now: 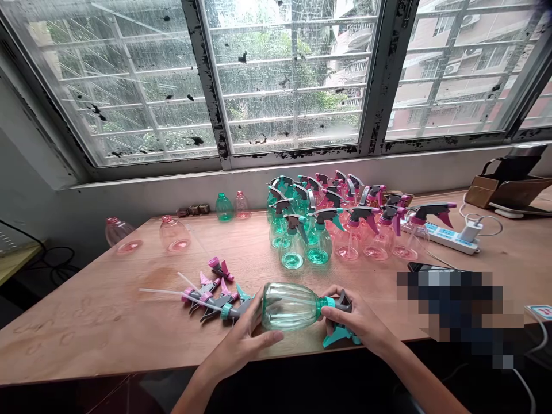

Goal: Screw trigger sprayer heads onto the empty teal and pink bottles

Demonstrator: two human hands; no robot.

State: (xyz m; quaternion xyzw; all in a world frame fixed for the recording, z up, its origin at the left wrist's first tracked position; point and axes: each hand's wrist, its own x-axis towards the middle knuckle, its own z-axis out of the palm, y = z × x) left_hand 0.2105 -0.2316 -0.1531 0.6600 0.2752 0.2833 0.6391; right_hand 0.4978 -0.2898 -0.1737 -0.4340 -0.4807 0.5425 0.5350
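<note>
A clear green spray bottle [290, 306] lies sideways in the air above the table's front edge. Around its base end is my left hand [244, 339], thumb along the underside and fingers mostly hidden behind. My right hand [351, 316] grips the grey and teal spray head [342, 303] at the neck, its teal trigger pointing down. A thin tube shows inside the bottle. Just left of my left hand lie several loose spray heads, among them a teal-collared one [230, 311] and a pink one [221, 268], some with long white tubes.
Behind my hands stand several green spray bottles [292, 247] and pink spray bottles [348, 238] with heads on. Headless bottles include pink ones [175, 234] at left and a green one [224, 208] by the wall. A power strip [451, 237] and a blurred-out dark item [452, 305] lie right.
</note>
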